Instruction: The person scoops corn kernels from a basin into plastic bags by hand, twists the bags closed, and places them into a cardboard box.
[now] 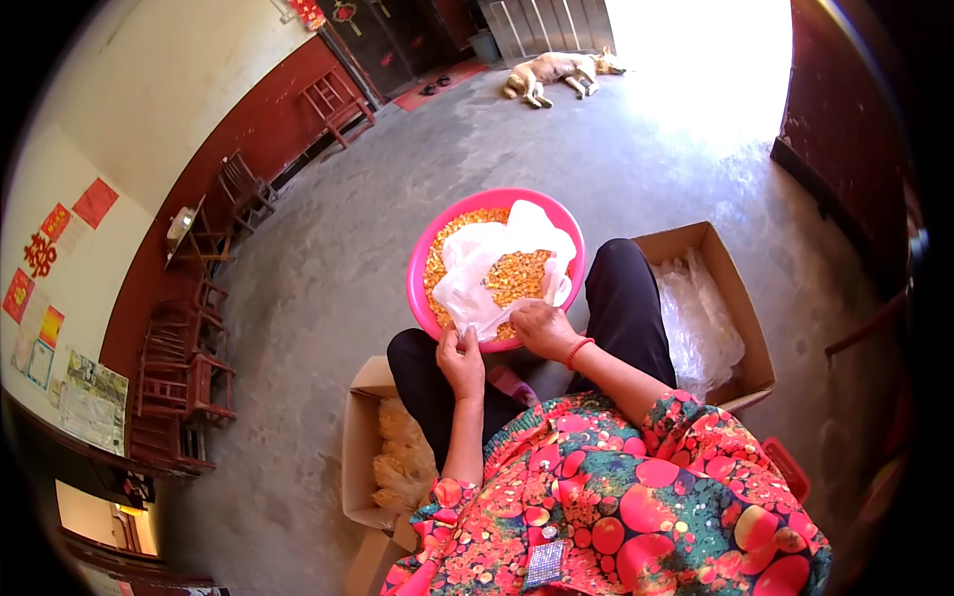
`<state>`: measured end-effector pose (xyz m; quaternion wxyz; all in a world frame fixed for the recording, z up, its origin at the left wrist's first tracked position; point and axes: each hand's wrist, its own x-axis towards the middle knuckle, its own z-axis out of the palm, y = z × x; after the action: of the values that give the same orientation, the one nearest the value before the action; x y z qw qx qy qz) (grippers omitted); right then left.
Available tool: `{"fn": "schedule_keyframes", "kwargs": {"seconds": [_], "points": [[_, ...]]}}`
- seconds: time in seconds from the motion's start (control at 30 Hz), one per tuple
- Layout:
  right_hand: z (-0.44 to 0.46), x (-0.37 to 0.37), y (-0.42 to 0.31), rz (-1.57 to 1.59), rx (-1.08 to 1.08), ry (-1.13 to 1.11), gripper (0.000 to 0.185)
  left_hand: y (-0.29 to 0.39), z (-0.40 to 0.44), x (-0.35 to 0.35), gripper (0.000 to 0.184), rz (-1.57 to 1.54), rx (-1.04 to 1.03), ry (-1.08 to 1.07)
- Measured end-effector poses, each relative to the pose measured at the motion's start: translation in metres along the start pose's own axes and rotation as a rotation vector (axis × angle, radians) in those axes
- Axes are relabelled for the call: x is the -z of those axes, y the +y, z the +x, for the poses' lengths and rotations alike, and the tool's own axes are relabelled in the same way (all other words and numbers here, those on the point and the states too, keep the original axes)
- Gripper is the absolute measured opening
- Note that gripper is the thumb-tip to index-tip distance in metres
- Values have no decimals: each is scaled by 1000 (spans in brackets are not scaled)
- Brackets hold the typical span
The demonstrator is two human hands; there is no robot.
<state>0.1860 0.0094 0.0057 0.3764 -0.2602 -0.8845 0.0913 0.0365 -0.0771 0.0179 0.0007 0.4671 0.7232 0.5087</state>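
A pink basin [415,285] full of loose yellow-orange corn kernels [515,276] sits on the floor in front of my knees. Across the kernels spreads a thin white plastic bag [475,260], with kernels showing between its folds. My left hand [460,364] pinches the bag's near edge at the basin's front rim. Just to its right, my right hand [545,330], with a red bracelet at the wrist, is closed on another part of that edge. Its fingertips point down and are partly hidden.
By my right leg stands a cardboard box [752,338] of clear plastic bags [696,328]. Another box [358,437], by my left leg, holds bags with yellowish contents [400,455]. A dog [558,74] lies near the bright doorway. Wooden chairs [184,382] line the left wall.
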Motion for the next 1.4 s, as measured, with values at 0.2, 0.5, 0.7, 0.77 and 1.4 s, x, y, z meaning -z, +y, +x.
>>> {"fn": "schedule_keyframes", "kwargs": {"seconds": [0.2,0.5,0.7,0.77,1.4], "points": [[0,1,1,-12,-26,-70,10,32,25,-4,11,-794,264,-80],[0,3,-1,40,-48,-91,12,95,52,23,9,-1225,285,-186],[3,10,-4,-7,-106,-209,13,32,13,13,29,-1369,625,-210],[2,3,-2,14,-49,-53,18,-6,-14,2,35,-1349,701,-220],[2,7,-3,-3,-59,-83,18,-15,-30,-2,28,-1052,850,-361]]}}
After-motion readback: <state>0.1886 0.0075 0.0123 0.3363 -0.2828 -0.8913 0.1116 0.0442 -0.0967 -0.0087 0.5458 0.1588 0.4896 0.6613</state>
